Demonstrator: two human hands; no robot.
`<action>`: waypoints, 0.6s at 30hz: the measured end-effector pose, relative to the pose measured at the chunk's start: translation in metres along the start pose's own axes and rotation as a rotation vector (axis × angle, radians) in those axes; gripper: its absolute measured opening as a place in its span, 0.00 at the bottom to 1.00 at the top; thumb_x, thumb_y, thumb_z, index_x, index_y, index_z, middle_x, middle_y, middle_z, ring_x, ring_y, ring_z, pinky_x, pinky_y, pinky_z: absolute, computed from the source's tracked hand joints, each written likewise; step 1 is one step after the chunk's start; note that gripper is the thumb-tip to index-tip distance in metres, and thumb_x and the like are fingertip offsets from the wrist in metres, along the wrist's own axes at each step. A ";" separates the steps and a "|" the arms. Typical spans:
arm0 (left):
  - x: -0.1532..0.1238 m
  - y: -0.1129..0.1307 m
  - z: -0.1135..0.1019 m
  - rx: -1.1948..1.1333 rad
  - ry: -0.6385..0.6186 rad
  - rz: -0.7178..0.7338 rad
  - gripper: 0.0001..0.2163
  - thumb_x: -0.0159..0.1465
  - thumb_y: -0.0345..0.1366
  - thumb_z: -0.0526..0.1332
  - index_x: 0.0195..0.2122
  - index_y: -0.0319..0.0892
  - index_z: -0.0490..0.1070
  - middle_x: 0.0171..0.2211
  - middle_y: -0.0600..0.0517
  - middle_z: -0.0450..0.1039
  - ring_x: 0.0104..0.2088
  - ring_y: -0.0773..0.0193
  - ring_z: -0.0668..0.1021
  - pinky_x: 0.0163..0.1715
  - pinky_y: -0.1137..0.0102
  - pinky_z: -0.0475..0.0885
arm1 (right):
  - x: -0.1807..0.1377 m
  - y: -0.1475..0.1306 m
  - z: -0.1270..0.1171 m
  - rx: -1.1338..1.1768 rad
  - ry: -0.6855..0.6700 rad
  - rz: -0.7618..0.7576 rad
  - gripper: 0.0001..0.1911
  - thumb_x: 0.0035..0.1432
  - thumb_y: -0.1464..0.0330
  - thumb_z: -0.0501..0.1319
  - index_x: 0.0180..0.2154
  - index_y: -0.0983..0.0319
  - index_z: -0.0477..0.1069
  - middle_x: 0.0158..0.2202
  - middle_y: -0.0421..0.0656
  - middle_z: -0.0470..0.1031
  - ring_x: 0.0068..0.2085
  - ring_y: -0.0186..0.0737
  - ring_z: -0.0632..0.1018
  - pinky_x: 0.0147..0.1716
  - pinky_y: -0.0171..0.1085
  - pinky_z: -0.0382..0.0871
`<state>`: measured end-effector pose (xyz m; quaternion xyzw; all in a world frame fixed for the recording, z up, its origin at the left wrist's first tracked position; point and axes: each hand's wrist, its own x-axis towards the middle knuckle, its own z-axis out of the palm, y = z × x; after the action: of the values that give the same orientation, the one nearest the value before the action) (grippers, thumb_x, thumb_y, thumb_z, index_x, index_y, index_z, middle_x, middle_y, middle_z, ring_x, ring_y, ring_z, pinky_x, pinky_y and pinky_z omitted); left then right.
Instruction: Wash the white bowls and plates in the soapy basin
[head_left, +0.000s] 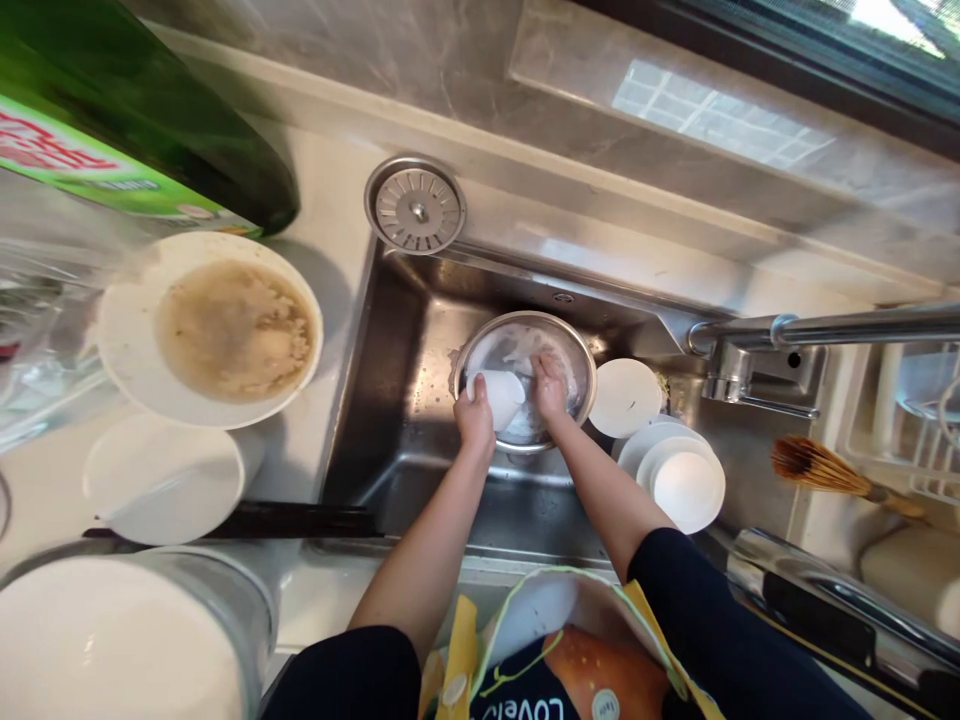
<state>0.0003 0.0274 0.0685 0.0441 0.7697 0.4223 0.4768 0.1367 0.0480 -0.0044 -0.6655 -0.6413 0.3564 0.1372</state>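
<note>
A round metal basin (pixel 587 345) with soapy water (pixel 517 345) stands in the sink. My left hand (pixel 475 418) grips a white cup or small deep bowl (pixel 504 400), tilted sideways over the basin's near left part, with the thumb on its outer wall. My right hand (pixel 551 382) is lowered into the basin among the suds, just right of the cup. Its fingers look curled, and foam hides whatever may be in them. Right of the basin lie a white plate (pixel 625 398) and several stacked white bowls (pixel 688 490).
A steel sink (pixel 390 400) surrounds the basin. Its strainer (pixel 418 208) lies on the back left corner. A bowl of cloudy liquid (pixel 124 340), a green bottle (pixel 150 120) and dark chopsticks (pixel 300 521) are left. A faucet (pixel 724 375) and a bristle brush (pixel 817 465) are right.
</note>
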 end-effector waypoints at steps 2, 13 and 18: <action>0.000 -0.001 0.000 0.015 -0.007 0.005 0.22 0.54 0.52 0.61 0.36 0.34 0.73 0.30 0.44 0.74 0.30 0.60 0.77 0.30 0.68 0.72 | -0.003 -0.007 -0.006 0.255 0.083 0.195 0.18 0.55 0.71 0.50 0.45 0.64 0.72 0.47 0.48 0.74 0.50 0.44 0.72 0.50 0.43 0.65; -0.005 -0.004 0.003 -0.110 -0.030 -0.012 0.20 0.52 0.50 0.62 0.32 0.35 0.72 0.27 0.47 0.74 0.26 0.63 0.75 0.28 0.69 0.71 | -0.032 -0.071 -0.032 0.454 0.036 0.031 0.12 0.54 0.65 0.50 0.31 0.61 0.70 0.32 0.42 0.71 0.36 0.38 0.70 0.38 0.34 0.63; -0.005 -0.003 0.005 -0.229 -0.057 -0.096 0.19 0.49 0.50 0.64 0.30 0.37 0.70 0.25 0.50 0.73 0.25 0.66 0.74 0.29 0.69 0.71 | -0.021 -0.074 -0.042 0.190 -0.005 -0.158 0.09 0.50 0.68 0.47 0.21 0.60 0.61 0.24 0.41 0.64 0.30 0.38 0.66 0.32 0.34 0.61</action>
<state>0.0076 0.0263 0.0687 -0.0358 0.7038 0.4827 0.5201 0.1102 0.0496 0.0788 -0.5960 -0.6555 0.4053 0.2256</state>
